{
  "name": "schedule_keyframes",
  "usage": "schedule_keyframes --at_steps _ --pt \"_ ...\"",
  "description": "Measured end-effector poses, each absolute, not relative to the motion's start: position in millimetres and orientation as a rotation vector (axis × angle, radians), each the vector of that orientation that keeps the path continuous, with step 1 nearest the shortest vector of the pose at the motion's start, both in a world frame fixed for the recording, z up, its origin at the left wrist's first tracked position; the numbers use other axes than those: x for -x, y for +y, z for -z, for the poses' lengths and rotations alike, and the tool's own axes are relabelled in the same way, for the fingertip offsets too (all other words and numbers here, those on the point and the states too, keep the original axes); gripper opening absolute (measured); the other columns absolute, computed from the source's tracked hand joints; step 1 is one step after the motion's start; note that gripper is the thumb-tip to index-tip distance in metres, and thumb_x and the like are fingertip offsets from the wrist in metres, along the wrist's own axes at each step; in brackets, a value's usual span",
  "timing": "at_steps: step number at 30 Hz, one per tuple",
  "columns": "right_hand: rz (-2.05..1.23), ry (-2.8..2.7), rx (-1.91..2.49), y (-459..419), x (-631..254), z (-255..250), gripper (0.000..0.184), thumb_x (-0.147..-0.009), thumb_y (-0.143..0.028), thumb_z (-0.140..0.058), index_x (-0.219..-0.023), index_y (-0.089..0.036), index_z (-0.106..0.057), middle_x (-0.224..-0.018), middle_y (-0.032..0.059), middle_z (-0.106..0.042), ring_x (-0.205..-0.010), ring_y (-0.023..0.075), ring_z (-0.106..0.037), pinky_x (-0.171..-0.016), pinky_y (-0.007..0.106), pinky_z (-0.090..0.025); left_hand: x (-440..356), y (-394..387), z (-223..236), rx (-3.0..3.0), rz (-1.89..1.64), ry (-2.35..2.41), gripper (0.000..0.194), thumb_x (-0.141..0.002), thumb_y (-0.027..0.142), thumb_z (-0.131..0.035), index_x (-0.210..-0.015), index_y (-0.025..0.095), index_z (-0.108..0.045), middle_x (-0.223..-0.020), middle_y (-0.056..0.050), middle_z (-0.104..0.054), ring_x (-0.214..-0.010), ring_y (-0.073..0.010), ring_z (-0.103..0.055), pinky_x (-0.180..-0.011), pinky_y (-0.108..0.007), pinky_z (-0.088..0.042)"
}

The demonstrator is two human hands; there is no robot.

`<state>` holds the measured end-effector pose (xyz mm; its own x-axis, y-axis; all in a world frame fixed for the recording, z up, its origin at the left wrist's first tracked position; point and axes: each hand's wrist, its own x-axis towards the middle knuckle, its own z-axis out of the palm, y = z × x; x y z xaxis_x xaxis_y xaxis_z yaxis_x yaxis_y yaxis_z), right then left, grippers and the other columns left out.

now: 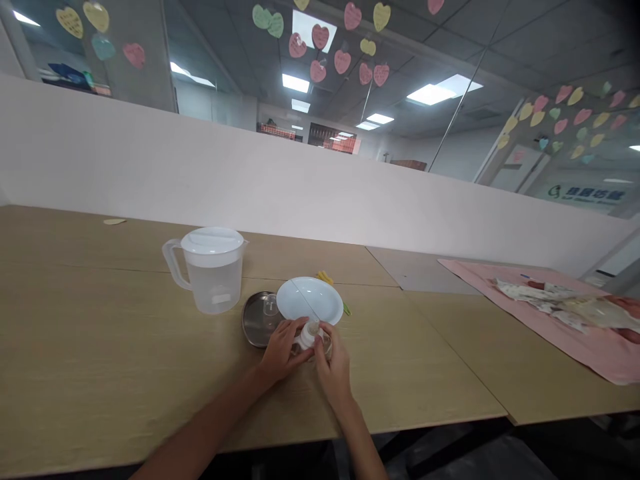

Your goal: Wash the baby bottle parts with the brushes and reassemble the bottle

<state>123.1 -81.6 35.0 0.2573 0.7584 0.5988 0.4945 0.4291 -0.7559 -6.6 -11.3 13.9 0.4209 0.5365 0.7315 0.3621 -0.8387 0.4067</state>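
My left hand (283, 348) and my right hand (334, 365) are both closed on what looks like a baby bottle (309, 333), with a white collar and a translucent tip pointing up. Its lower part is largely hidden by my fingers. Just beyond it sits a white bowl (310, 297), with a thin straight line showing across it. To the left of the bowl, a small metal tray (253, 327) holds a clear dome-shaped cap (270, 305). My left hand overlaps the tray's near right edge in this view.
A lidded clear pitcher (215, 280) stands left of the tray. Behind the bowl lies a yellow item (325, 277), and a green tip (347, 309) pokes out beside it. On the right, a pink cloth (560, 333) carries a doll-like figure. A low white wall (300, 193) borders the table's far side.
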Motion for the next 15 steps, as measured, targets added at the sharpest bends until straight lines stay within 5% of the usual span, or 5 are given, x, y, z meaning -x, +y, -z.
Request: schedule_keyframes --at_steps 7,15 --pt "0.041 -1.435 1.283 -96 -115 -31 0.028 -0.089 -0.03 -0.046 -0.113 -0.017 -0.054 -0.107 0.0122 -0.06 -0.101 0.0233 -0.056 -0.086 0.041 -0.046 5 -13 -12 -2.397 -1.285 0.9 0.036 -0.08 0.041 -0.053 -0.106 0.016 -0.051 -0.098 -0.009 -0.062 -0.09 -0.0216 -0.058 -0.081 -0.036 -0.047" --pt "0.235 -1.497 1.19 -104 -108 -34 0.016 -0.087 -0.015 -0.046 -0.097 -0.019 -0.058 -0.091 0.0078 -0.062 -0.092 0.022 -0.056 -0.086 0.044 -0.044 7 -11 -8 -2.397 -1.272 0.841 0.05 -0.081 0.044 -0.053 -0.12 0.015 -0.044 -0.109 -0.012 -0.06 -0.099 -0.023 -0.055 -0.087 -0.038 -0.045"
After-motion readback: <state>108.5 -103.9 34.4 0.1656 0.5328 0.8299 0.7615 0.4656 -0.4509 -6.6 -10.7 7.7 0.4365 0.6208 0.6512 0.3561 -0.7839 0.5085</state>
